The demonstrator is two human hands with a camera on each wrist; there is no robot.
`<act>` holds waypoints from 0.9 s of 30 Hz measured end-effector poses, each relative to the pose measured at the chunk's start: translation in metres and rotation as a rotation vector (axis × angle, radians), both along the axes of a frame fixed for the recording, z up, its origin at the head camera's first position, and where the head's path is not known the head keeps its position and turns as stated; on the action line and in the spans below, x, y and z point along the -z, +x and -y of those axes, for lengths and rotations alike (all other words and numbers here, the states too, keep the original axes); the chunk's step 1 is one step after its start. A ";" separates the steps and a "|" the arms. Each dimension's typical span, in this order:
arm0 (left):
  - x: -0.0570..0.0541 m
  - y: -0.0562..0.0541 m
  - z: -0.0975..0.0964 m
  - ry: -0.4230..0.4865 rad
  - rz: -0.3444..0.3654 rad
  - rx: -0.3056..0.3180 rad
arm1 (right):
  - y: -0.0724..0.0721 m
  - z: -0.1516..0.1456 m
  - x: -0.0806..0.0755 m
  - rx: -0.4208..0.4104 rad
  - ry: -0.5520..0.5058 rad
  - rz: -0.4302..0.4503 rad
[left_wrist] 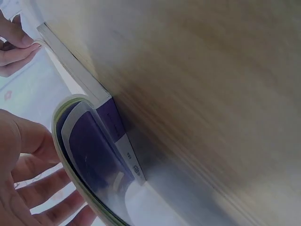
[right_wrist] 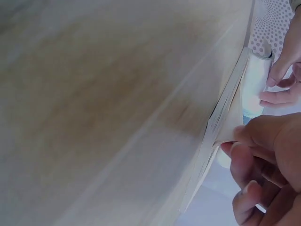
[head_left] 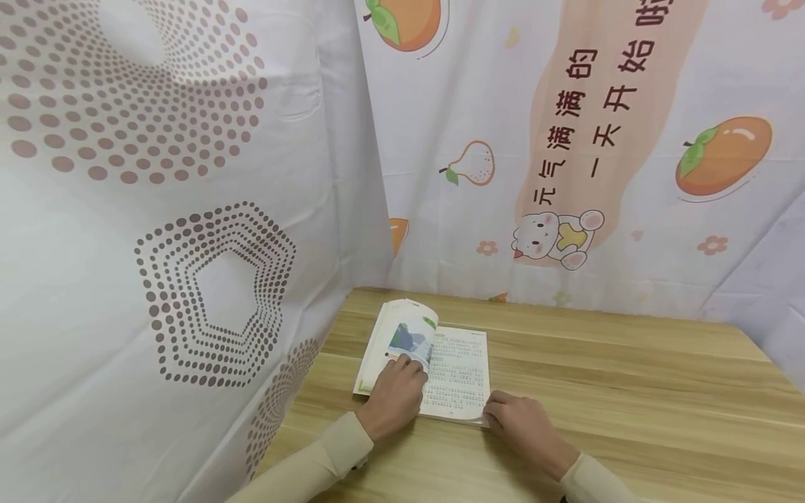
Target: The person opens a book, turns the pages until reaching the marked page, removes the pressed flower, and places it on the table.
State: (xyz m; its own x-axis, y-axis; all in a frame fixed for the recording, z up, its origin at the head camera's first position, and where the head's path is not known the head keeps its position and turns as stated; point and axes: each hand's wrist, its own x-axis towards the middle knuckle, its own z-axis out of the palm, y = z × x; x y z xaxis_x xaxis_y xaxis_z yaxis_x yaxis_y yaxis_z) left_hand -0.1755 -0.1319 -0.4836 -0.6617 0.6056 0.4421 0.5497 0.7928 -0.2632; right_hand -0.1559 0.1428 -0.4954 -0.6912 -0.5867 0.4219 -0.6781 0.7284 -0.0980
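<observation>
An open book (head_left: 458, 363) lies on the wooden table, printed text on its right page and a coloured picture on the curved left side. My left hand (head_left: 395, 395) rests on that left side. In the left wrist view, the fingers (left_wrist: 51, 186) of this hand lie spread against the bowed pages, with the dark purple inside of the cover (left_wrist: 91, 146) bent behind. At the lower right corner of the book, my right hand (head_left: 522, 426) pinches a page corner (right_wrist: 228, 134) between thumb and forefinger, lifting it slightly off the pages beneath.
The wooden table (head_left: 629, 391) stretches to the right of the book. A white curtain with dot patterns (head_left: 207, 293) hangs along the left side. Behind the table hangs another curtain with fruit drawings and lettering (head_left: 478, 230).
</observation>
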 end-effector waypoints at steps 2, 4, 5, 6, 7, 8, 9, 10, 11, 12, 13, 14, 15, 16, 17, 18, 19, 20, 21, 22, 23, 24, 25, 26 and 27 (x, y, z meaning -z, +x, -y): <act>0.001 0.000 -0.001 -0.012 0.009 0.006 | -0.001 0.000 0.000 0.001 -0.002 -0.006; 0.003 -0.001 -0.002 -0.025 0.013 0.012 | -0.001 0.000 0.001 0.000 -0.007 -0.010; 0.003 -0.001 -0.003 -0.028 0.013 0.015 | -0.002 -0.001 0.001 0.000 -0.010 -0.012; 0.004 -0.001 -0.003 -0.027 0.016 0.019 | -0.002 -0.001 0.001 0.000 -0.015 -0.016; 0.005 -0.001 -0.004 -0.021 0.022 0.022 | -0.003 -0.001 0.002 -0.001 -0.023 -0.017; 0.005 -0.001 -0.004 -0.015 0.031 0.022 | -0.003 -0.001 0.002 -0.001 -0.031 -0.019; 0.005 -0.001 -0.005 -0.004 0.044 0.023 | -0.003 -0.001 0.002 -0.002 -0.039 -0.022; 0.005 -0.001 -0.005 0.004 0.055 0.024 | -0.003 -0.002 0.003 -0.003 -0.048 -0.024; 0.005 0.000 -0.006 0.009 0.067 0.020 | -0.004 -0.002 0.003 -0.003 -0.056 -0.024; 0.005 0.000 -0.006 0.012 0.078 0.016 | -0.004 -0.002 0.003 -0.002 -0.063 -0.025; 0.004 0.001 -0.006 0.013 0.084 0.014 | -0.004 -0.002 0.002 0.000 -0.069 -0.025; 0.004 0.001 -0.007 0.012 0.087 0.013 | -0.004 -0.002 0.002 0.001 -0.074 -0.024; 0.004 0.002 -0.007 0.008 0.085 0.013 | -0.004 -0.002 0.002 0.002 -0.079 -0.021; 0.004 0.002 -0.007 0.001 0.083 0.011 | -0.003 -0.002 0.001 0.004 -0.085 -0.016; 0.003 0.003 -0.007 -0.003 0.082 0.009 | -0.003 -0.003 0.000 0.005 -0.091 -0.012; 0.003 0.003 -0.007 -0.007 0.080 0.010 | -0.002 -0.003 -0.001 0.009 -0.099 -0.003; 0.003 0.003 -0.007 -0.009 0.079 0.011 | -0.002 -0.003 -0.001 0.010 -0.109 0.003; 0.003 0.003 -0.007 -0.013 0.078 0.009 | -0.001 -0.003 -0.002 0.012 -0.120 0.004; 0.003 0.003 -0.006 -0.013 0.079 0.008 | 0.000 -0.002 -0.003 0.009 -0.138 0.000; 0.003 0.003 -0.006 -0.012 0.079 0.006 | 0.000 -0.002 -0.004 0.004 -0.159 -0.011; 0.004 0.003 -0.006 -0.007 0.077 0.005 | 0.000 -0.002 -0.004 -0.001 -0.183 -0.024; 0.004 0.003 -0.006 -0.002 0.074 0.004 | -0.001 -0.001 -0.005 -0.008 -0.208 -0.042; 0.004 0.002 -0.006 0.006 0.074 0.004 | -0.001 -0.001 -0.005 -0.013 -0.232 -0.066; 0.005 0.002 -0.006 0.014 0.071 0.003 | -0.001 0.000 -0.006 -0.017 -0.254 -0.090; 0.005 0.002 -0.006 0.025 0.070 0.003 | -0.002 0.000 -0.005 -0.019 -0.277 -0.112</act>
